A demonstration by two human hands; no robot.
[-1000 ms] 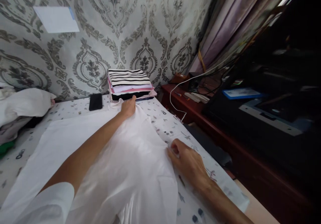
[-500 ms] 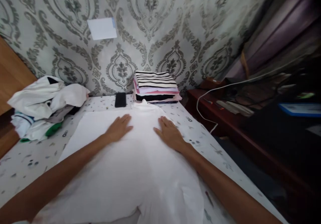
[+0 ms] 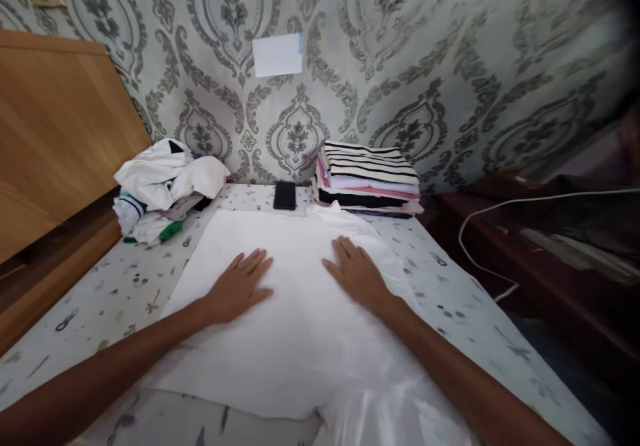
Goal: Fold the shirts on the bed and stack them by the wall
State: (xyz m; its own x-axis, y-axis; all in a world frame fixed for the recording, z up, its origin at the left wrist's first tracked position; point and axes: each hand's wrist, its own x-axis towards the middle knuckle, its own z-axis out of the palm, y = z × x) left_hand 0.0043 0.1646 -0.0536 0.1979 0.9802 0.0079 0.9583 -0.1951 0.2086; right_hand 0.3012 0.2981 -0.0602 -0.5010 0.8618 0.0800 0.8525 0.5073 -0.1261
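A white garment (image 3: pixel 295 326) lies spread over a patterned sheet (image 3: pixel 115 286). My left hand (image 3: pixel 240 287) rests palm down on its left part, fingers spread. On the right part, my right hand (image 3: pixel 357 273) lies flat, its fingers also apart. Neither hand grips anything. Beyond the hands, the cloth has a small bunched bit at its far edge. Near the bottom right the fabric is wrinkled and somewhat blurred.
Behind the garment are a black phone (image 3: pixel 285 195) and a stack of folded clothes (image 3: pixel 370 176). A loose heap of clothes (image 3: pixel 165 183) sits at left beside wooden furniture (image 3: pixel 65 133). A white cable (image 3: pixel 465 223) hangs over dark red furniture (image 3: pixel 480 233) at right.
The view has turned left, so the surroundings sit further right. Both hands have slid nearer to me over the garment, still flat. More of the sheet shows below the garment's near edge.
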